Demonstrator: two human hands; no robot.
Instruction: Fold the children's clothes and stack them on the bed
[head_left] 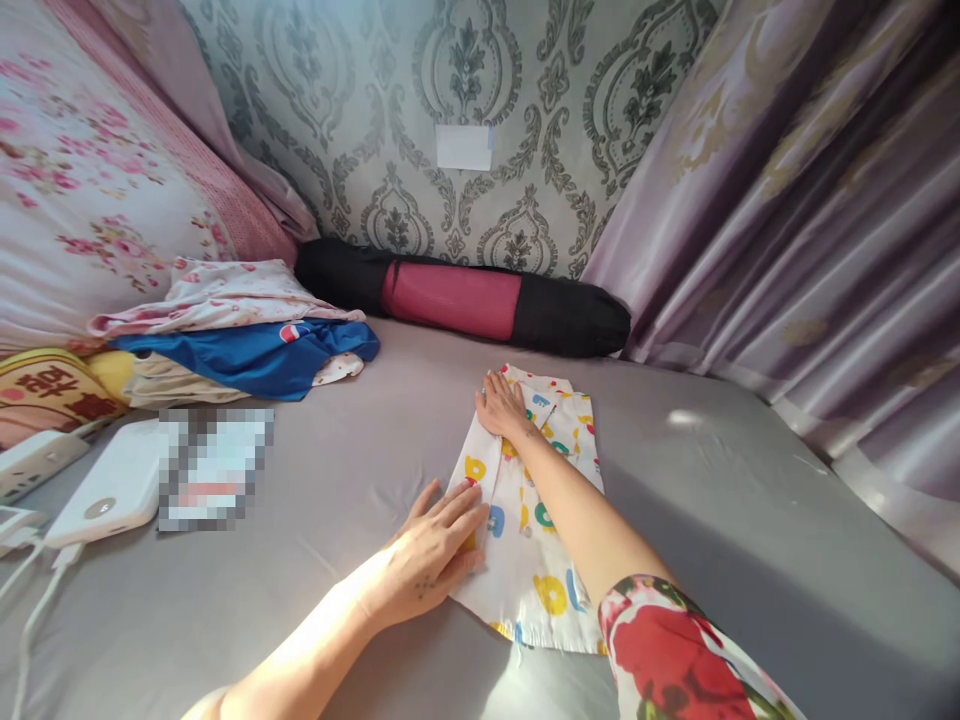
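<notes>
Grey sheet (720,500) covers the whole bed, and smack in the middle of it lies a white printed cloth (536,540) with yellow, blue and green letters on it, folded into a long narrow shape running from near to far.

Left hand (435,555) sits flat on the near left edge of that cloth, fingers straight and a bit spread, palm down, gripping nothing. Right hand (499,405) reaches over to the far end of the cloth and lies flat there too, fingers stretched out on the fabric, not clenched. The right forearm crosses over the cloth lengthwise, and a red floral sleeve (675,650) shows at the near edge.

Other stuff around:
- pile of clothes (217,295) at the far left, with a blue piece (262,358) in it, well apart from the hands
- black and pink roll bag (457,298) lying along the patterned wall, just beyond the cloth
- shiny purple curtain (810,200) down the right side
- floral pillow (82,180) at the far left
- white power bank (112,490) near left, with a white cable (37,605) trailing off it
</notes>
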